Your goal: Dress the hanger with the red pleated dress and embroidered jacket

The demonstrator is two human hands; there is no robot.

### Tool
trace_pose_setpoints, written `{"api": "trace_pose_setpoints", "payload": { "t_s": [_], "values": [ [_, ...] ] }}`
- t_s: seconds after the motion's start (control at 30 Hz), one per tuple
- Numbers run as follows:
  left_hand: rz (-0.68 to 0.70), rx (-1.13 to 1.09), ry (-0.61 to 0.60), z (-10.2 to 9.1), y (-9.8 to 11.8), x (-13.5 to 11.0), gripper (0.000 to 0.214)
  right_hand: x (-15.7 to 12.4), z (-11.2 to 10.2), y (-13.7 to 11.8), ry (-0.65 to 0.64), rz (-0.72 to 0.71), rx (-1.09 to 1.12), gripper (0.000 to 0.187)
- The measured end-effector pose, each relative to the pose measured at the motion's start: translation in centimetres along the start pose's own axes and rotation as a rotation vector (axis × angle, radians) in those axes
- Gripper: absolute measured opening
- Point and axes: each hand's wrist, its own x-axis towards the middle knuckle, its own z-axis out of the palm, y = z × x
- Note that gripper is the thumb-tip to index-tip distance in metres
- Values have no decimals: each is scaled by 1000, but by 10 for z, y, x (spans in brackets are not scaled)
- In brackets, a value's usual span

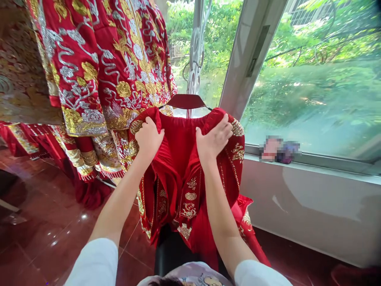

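Gripping the red garment (178, 163) at both shoulders — my left hand (149, 139) bunches cloth just below the left end of the hanger (186, 101), my right hand (213, 139) closes over the fold just below its right end. The garment drapes straight down from the hanger, long axis vertical, midway between my hands; neither is nearer. An embroidered robe (98, 67) hangs up-left of the hanger
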Motion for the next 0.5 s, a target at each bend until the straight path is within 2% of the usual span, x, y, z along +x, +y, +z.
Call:
{"api": "trace_pose_setpoints", "payload": {
  "t_s": [0.07, 0.13, 0.23, 0.3, 0.37, 0.43, 0.5],
  "values": [
    [21, -13, -32, 5, -6, 4, 48, 2, 8, 2, -68, 23, -56, 63],
    [68, 29, -69, -3, -13, 7, 40, 9, -1, 9, -164, 12, -87, 60],
    [116, 119, -88, -34, -24, 19, 34, 40, -37, 23, -281, 9, -159, 54],
    [121, 208, -46, -58, -33, 34, 33, 73, -61, 30, -290, 5, -223, 46],
    [116, 309, -23, -76, -44, 50, 33, 107, -74, 38, -311, -10, -278, 43],
    [109, 355, -57, -84, -58, 65, 35, 132, -74, 49, -386, -36, -301, 44],
    [93, 354, -159, -79, -71, 73, 37, 145, -66, 62, -496, -79, -291, 44]
  ]
}}
